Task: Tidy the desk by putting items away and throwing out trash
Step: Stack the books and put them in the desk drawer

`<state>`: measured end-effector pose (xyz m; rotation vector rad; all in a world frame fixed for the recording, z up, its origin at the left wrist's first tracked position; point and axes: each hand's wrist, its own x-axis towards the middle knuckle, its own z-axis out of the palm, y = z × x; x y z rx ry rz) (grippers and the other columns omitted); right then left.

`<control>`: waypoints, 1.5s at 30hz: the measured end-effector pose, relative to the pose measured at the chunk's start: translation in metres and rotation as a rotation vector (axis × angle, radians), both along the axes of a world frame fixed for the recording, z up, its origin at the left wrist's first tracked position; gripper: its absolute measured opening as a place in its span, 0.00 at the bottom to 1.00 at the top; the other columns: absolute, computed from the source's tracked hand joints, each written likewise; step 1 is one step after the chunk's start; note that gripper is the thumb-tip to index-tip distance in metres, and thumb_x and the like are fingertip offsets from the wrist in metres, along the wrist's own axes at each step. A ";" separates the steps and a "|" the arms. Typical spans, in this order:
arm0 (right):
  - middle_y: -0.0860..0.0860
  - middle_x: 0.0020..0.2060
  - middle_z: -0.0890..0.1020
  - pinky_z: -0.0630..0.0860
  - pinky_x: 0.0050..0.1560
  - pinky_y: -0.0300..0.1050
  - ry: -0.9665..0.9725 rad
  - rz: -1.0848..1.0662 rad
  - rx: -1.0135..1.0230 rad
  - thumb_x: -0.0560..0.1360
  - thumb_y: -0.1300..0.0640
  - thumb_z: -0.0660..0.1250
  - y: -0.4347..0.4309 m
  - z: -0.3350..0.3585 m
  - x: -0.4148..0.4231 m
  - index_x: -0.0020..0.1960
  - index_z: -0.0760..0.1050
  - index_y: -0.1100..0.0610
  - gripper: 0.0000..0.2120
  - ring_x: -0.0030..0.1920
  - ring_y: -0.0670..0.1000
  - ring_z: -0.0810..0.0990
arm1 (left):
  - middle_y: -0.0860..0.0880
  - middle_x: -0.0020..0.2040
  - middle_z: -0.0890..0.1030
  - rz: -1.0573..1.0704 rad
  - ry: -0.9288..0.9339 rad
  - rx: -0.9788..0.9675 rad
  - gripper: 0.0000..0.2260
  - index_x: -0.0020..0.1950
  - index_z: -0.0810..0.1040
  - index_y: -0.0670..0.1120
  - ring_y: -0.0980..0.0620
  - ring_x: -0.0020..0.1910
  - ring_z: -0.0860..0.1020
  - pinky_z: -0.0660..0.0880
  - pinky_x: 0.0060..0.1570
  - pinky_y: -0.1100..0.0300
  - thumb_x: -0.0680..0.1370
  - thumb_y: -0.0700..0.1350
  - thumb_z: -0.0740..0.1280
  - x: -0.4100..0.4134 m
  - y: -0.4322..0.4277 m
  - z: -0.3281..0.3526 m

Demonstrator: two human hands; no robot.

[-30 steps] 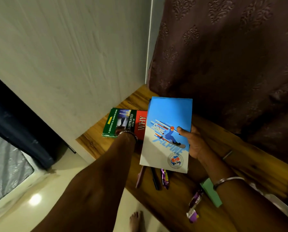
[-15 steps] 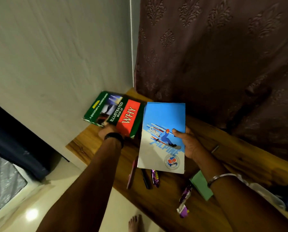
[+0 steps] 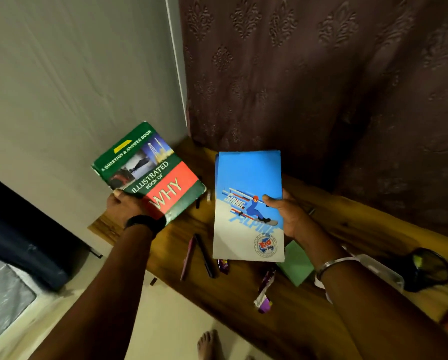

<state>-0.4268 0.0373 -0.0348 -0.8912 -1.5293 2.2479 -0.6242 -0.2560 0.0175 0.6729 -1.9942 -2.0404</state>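
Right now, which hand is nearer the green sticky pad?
Right. The right hand, holding the blue notebook, is just above the pad; the left hand is far across, holding the green book.

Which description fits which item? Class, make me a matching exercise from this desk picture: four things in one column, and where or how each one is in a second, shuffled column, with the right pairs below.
Things
1. green book
2. blue notebook
3. pink pen
4. green sticky pad

States
A. lying on the wooden desk beside a black pen
B. held up by the left hand
C. partly hidden under the right wrist
D. held by the right hand

Pairs: 1-B, 2-D, 3-A, 4-C
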 end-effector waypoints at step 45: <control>0.70 0.64 0.79 0.73 0.65 0.75 0.107 -0.753 -0.165 0.76 0.44 0.75 -0.148 0.054 0.517 0.72 0.73 0.63 0.33 0.56 0.66 0.82 | 0.34 0.65 0.78 -2.050 -0.556 0.314 0.20 0.72 0.72 0.43 0.30 0.62 0.77 0.72 0.60 0.28 0.80 0.45 0.68 0.479 0.127 0.005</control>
